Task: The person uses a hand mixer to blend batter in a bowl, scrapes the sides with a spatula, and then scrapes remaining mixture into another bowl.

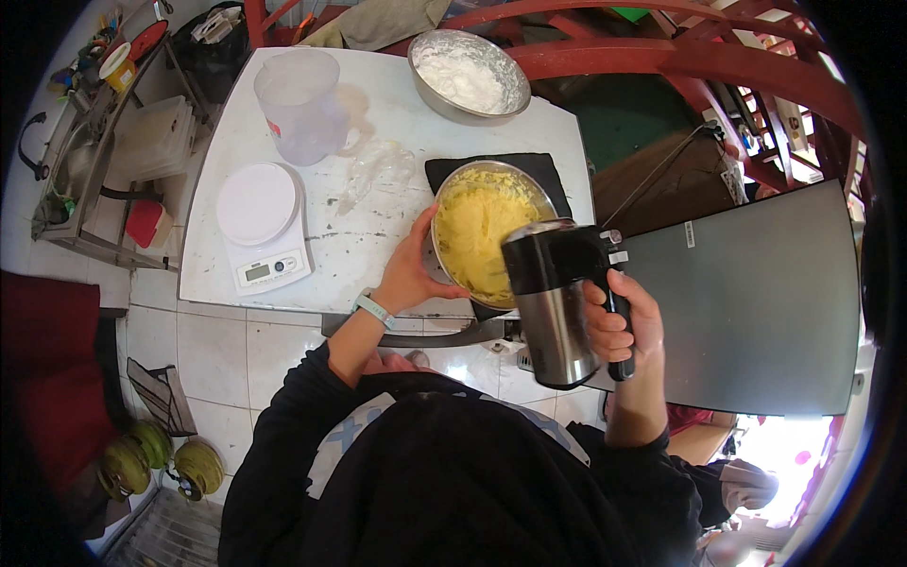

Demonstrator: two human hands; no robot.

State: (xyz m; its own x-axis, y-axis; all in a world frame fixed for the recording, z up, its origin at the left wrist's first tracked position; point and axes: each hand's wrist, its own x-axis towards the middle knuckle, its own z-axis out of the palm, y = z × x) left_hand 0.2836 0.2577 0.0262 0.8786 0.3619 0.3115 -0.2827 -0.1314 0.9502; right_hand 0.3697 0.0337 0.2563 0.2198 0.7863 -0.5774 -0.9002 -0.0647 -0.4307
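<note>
A metal bowl [548, 197] holding yellow batter [484, 227] rests on a black cloth [557, 175] at the table's near right. My left hand [416, 269] steadies it, fingers and thumb spread around the bowl's left side. In my right hand [624, 317] is the handle of a black and silver electric hand mixer [559, 321]. The mixer's front end hangs over the bowl's right rim; its beaters are hidden beneath the body.
A white kitchen scale [260, 213] and a clear plastic jug [300, 104] stand on the left side of the white table [213, 283]. Crumpled clear plastic [378, 170] lies between. A bowl of white powder [510, 109] sits at the far edge. Right of the table is a grey panel [746, 293].
</note>
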